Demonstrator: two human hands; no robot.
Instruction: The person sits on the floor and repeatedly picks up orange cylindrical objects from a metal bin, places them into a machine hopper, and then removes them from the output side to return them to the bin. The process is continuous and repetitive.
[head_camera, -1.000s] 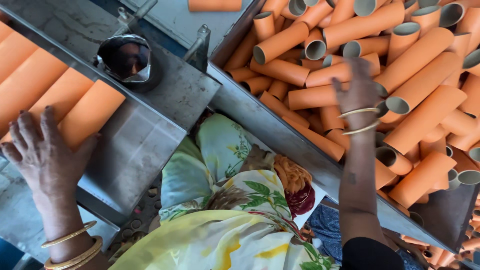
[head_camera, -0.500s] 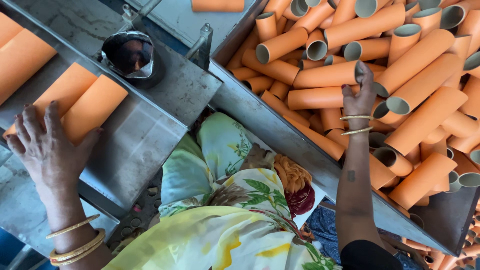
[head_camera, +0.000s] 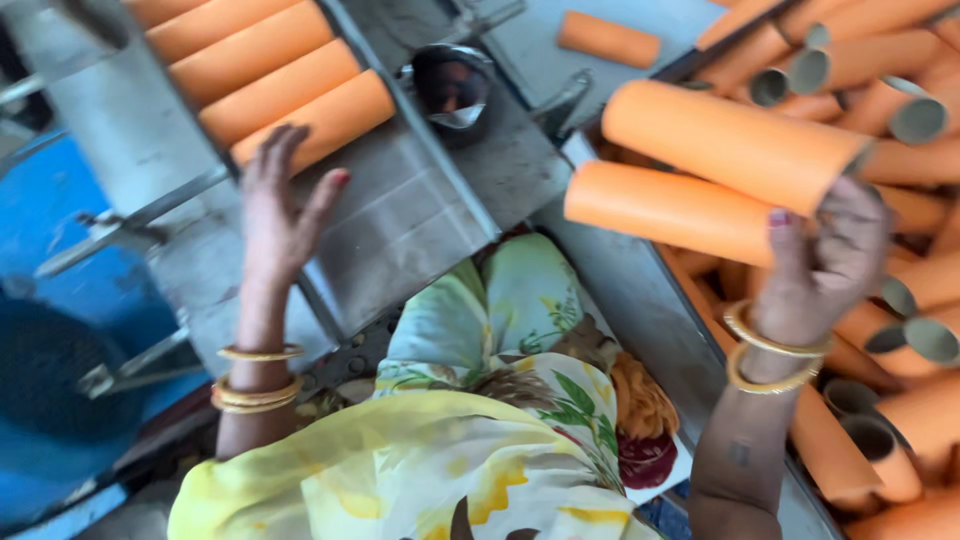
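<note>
1. Head view: both hands are up. The right hand (head_camera: 825, 265), at about 3 o'clock, is closed round the ends of two orange tubes (head_camera: 700, 175), one stacked on the other, lifted clear of the heap of orange tubes (head_camera: 900, 400) in the bin at the right.
2. Left hand (head_camera: 275, 215), at about 10 o'clock, is spread wide and holds nothing; its fingertips touch the nearest tube in the row of tubes (head_camera: 270, 90) lying side by side on the sloped metal tray (head_camera: 400, 230).
3. To do this well, I'd judge the pair wants a firm pinch near the ends, so the top tube cannot roll off.
4. Keep the tubes parallel to that row; a skewed one could jam against the tray's edge.
5. At 12 o'clock sits a round dark metal cup (head_camera: 452, 85); the swing should pass clear of it.
</note>
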